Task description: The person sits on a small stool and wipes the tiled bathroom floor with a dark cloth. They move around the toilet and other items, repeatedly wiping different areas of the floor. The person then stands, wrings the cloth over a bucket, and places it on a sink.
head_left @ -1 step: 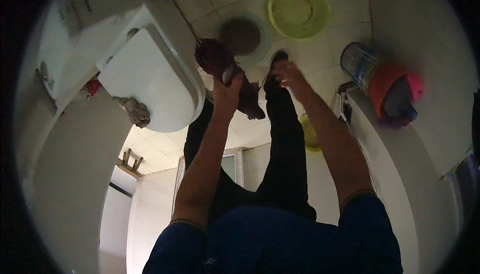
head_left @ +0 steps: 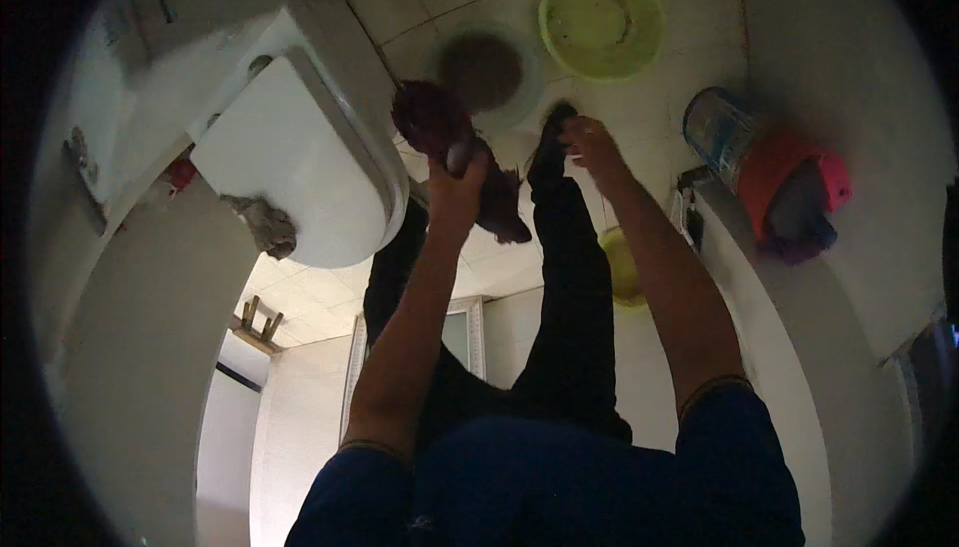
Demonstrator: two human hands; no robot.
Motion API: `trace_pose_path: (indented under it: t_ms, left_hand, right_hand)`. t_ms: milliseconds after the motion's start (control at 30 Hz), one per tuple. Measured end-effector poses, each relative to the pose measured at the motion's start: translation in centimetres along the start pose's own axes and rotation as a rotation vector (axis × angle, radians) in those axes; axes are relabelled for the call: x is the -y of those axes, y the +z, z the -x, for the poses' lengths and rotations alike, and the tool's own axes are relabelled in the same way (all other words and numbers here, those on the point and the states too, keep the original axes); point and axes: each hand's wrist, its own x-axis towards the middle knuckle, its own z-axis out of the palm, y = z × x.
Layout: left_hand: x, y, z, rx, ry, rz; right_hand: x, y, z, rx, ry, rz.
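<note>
My left hand [head_left: 460,192] is closed around the middle of a dark maroon bundle with ragged edges [head_left: 428,119], in the centre of the head view. One end of the bundle sticks out beyond the hand, and the other hangs down on its right side. Whether it is cloth or something feathery, I cannot tell. To the right, apart from the bundle, is my right hand [head_left: 596,144], its fingers bent together above my dark shoe. What the fingers hold, if anything, does not show. Past the bundle, a pale basin [head_left: 532,75] with dark contents stands on the floor.
A yellow-green basin [head_left: 651,22] stands on the tiles farther off. At left is a white toilet with its lid [head_left: 300,157] down and a grey rag [head_left: 262,225] on it. A clear container [head_left: 714,127] and a red-orange container [head_left: 774,177] are at right. Another yellow basin [head_left: 624,272] is beside my leg.
The fingers of my right hand have drawn closer together, and that hand has shifted slightly right. My left hand keeps its hold on the maroon bundle.
</note>
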Motion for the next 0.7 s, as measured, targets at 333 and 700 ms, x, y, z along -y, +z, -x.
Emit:
trace_pose_path:
  t_ms: [333,700]
  left_hand:
    - [8.0,3.5,-1.5,0.16,-0.126,-0.06]
    - [7.7,3.0,-1.3,0.182,-0.192,-0.164]
  right_hand:
    - [-7.9,-13.5,-18.2,-0.335,0.276,-0.124]
    - [-7.1,-17.3,-23.0,-0.346,-0.016,-0.432]
